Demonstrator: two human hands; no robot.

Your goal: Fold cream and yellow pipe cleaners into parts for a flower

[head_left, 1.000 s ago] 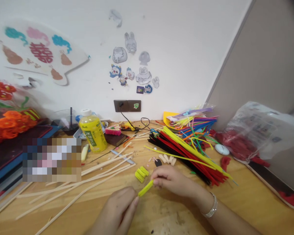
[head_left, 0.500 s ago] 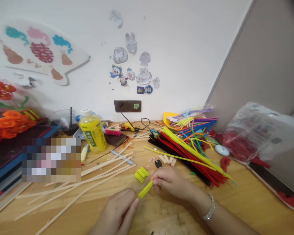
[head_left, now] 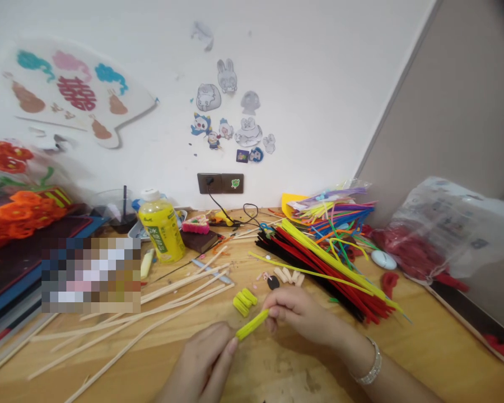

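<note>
A short yellow pipe-cleaner piece (head_left: 252,324) is held between both hands just above the wooden table (head_left: 403,347). My left hand (head_left: 205,364) pinches its lower left end with closed fingers. My right hand (head_left: 298,313), with a silver bracelet on the wrist, grips the upper right end. Three more short yellow pieces (head_left: 244,300) lie on the table just beyond the held one. Several small beige pieces (head_left: 289,275) and a small black piece (head_left: 273,282) lie further back.
A big heap of coloured pipe cleaners (head_left: 331,246) lies at the right, with long beige stems (head_left: 151,308) fanned out to the left. A yellow drink bottle (head_left: 162,226), a white mouse (head_left: 383,259), a plastic bag of red material (head_left: 437,235) and orange craft flowers (head_left: 17,210) stand around.
The hands keep their grip on the yellow piece; it has tilted slightly flatter. The view has shifted a little to the right.
</note>
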